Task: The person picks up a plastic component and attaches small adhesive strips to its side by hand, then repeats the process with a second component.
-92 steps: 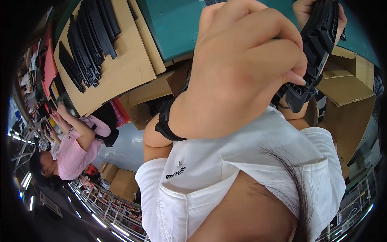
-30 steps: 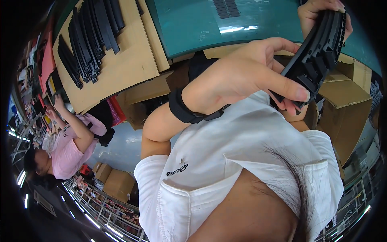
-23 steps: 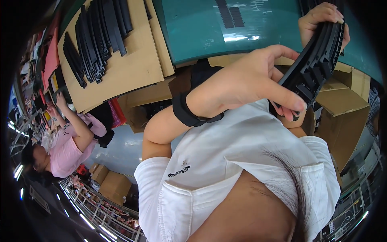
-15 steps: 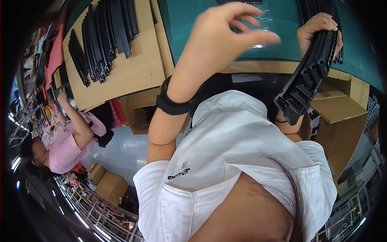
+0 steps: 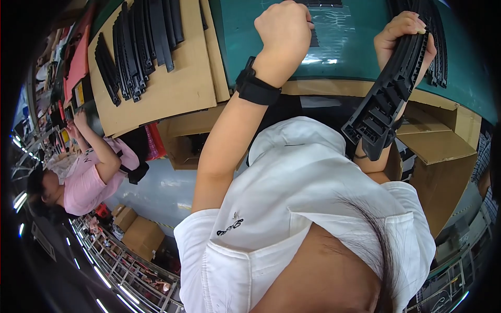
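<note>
My right hand [image 5: 401, 36] is wrapped round the upper end of a bundle of long black plastic trim strips [image 5: 383, 101]. The strips hang tilted down and left, past the table's front edge, with ribbed, slotted undersides showing. My left hand [image 5: 286, 30], with a black band on its wrist, is curled closed above the green table [image 5: 240, 41]. Whatever its fingers hold, if anything, is hidden. Right beside it lies a shiny clear plastic sheet [image 5: 334, 41]. A dark flat piece [image 5: 321, 2] shows at the far edge, beyond that hand.
Several black strips [image 5: 151, 36] lie on a cardboard sheet [image 5: 172, 94] at the left. More black strips [image 5: 437, 57] rest on the table behind my right hand. An open cardboard box [image 5: 438, 141] stands below right. At far left, a person in pink [image 5: 88, 177] works.
My left hand has gone from spread fingers to a closed fist, reaching a little farther out. My right hand and its strips have shifted slightly left.
</note>
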Demonstrator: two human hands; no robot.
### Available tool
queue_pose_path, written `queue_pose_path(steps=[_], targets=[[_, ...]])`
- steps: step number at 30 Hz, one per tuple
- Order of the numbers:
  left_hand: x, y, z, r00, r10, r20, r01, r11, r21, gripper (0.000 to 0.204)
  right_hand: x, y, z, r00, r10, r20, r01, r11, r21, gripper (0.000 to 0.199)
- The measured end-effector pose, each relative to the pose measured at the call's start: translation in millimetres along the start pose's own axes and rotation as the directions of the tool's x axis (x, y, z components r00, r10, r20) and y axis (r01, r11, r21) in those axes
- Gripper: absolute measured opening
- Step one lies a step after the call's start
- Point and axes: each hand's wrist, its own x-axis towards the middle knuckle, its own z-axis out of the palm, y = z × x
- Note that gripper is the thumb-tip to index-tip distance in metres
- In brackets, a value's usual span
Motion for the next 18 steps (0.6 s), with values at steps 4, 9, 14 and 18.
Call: queue_pose_path(steps=[4, 9, 14, 18], targets=[[0.2, -1.4, 4.0, 1.0, 0.0, -0.023, -0.001, 1.0, -0.003, 0.006, 0.9, -0.5, 3.8, 1.0, 0.013, 0.011, -0.013, 1.0, -0.004, 0.033], [0.8, -0.8, 2.7, 0.998, 0.031, -0.054, -0.034, 0.998, -0.056, 0.008, -3.4, 2.3, 2.7, 0.993, -0.02, 0.114, 0.034, 0.991, -0.127, 0.025], [2.5, 3.8, -23.7, 0.986, -0.118, 0.117, 0.126, 0.99, -0.064, 0.01, -6.2, 6.7, 0.4, 0.984, -0.101, 0.147, 0.127, 0.976, -0.179, 0.02], [-4.9, 17.4, -56.4, 0.959, -0.128, 0.251, 0.251, 0.794, -0.554, 0.009, -7.6, 5.1, 3.5, 0.977, -0.163, 0.139, 0.191, 0.957, -0.22, 0.017]])
